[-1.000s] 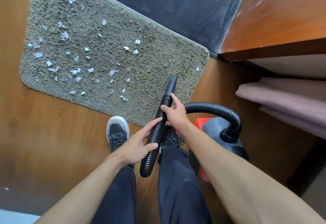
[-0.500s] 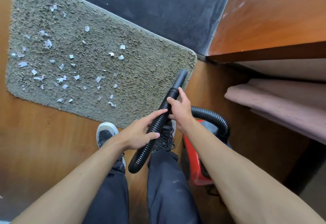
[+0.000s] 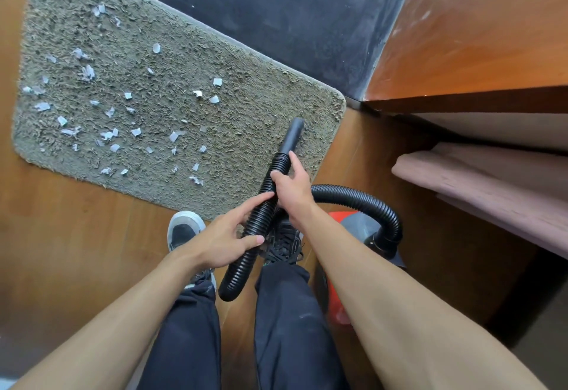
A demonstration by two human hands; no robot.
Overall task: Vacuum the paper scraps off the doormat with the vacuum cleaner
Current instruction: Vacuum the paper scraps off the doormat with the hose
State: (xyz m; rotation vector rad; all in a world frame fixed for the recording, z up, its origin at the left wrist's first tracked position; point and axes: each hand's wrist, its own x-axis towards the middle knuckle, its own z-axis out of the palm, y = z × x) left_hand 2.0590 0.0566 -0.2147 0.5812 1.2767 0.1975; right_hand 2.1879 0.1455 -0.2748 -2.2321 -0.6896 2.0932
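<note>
Wood floor (image 3: 76, 236) w/ doormat (image 3: 246, 119), vacuum cleaner (image 3: 355, 225)

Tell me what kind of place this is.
Probably a home entryway: a shaggy doormat lies on wood floor against a dark threshold, a wooden cabinet stands beside it, and a small vacuum sits nearby.

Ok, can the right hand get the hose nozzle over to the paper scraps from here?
Probably yes. The right hand grips the hose just behind the nozzle, which is over the doormat near its right edge; only bare mat lies between it and the paper scraps.
</note>
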